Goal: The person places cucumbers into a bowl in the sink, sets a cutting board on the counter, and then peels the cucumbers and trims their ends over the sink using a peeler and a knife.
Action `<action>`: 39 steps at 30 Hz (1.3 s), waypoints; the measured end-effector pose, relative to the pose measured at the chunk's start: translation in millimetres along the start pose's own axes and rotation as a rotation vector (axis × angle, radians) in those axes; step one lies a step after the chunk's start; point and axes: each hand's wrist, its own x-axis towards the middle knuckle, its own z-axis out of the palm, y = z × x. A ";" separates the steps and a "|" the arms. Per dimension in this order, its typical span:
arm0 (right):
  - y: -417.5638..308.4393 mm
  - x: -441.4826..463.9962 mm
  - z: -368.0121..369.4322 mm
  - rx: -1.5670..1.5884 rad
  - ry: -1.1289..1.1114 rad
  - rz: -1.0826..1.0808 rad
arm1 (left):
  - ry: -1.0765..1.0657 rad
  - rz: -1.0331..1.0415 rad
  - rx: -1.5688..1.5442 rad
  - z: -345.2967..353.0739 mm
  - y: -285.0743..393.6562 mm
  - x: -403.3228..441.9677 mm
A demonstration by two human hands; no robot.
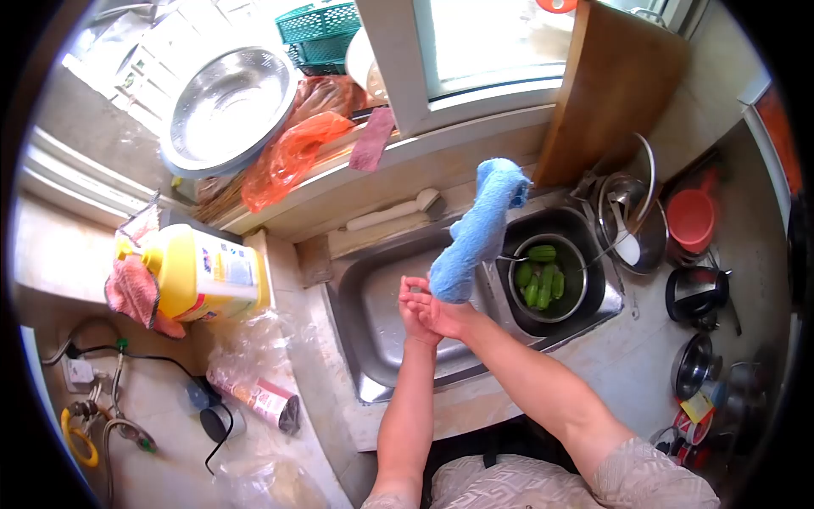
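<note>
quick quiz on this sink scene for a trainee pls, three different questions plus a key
1. What does the metal pot in the smaller basin hold?
a) white plates
b) green vegetables
c) red apples

2. True or false: the left hand and the right hand are close together above the larger basin.

3. Fill in the colour: the fluffy cloth nearest the hands is ____.

Key: 1 b; 2 true; 3 blue.
</note>
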 end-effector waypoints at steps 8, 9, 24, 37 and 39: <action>45.3 -3.1 -14.4 -1.692 0.408 -0.971 | 0.193 0.102 0.421 42.6 -8.3 10.4; 45.1 3.4 -25.7 -1.692 0.392 -0.961 | 0.135 0.199 0.531 29.1 -6.2 11.8; -36.8 -9.0 -40.8 -1.877 0.652 -0.871 | 0.329 0.128 0.935 92.6 -84.3 -33.0; -89.7 -101.9 7.6 -1.651 0.731 -0.844 | 0.527 -0.091 1.562 60.8 0.4 -89.6; -64.2 -107.7 6.5 -1.641 0.686 -0.746 | 0.628 -0.114 1.334 75.8 5.4 -92.3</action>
